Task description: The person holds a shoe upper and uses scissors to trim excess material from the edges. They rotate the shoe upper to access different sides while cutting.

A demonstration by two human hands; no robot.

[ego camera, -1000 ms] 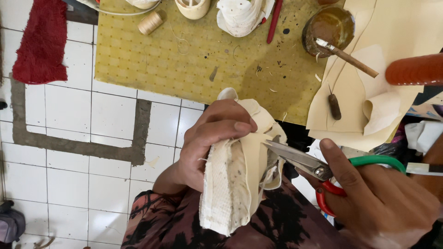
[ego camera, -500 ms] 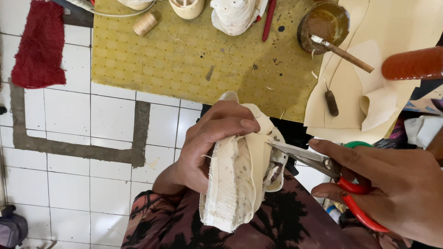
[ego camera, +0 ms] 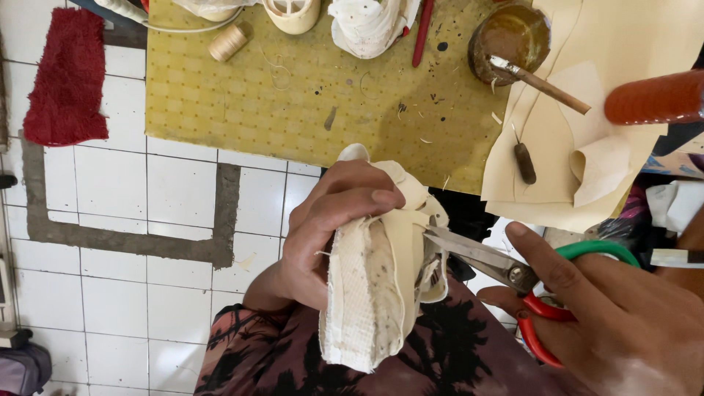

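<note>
White floor tiles lay below a cream, canvas-lined shoe upper, held over the person's lap; it looked light, floppy and frayed, best pinched along its firmer folded edge. The left hand gripped it from above, thumb across the top. At its right side, the right hand was closed through red-and-green-handled scissors, blades at the edge.

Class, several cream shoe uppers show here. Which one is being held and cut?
The cream upper over the lap, gripped by the left hand, with the scissors at its edge. The other uppers sit untouched on the yellow mat.
</note>
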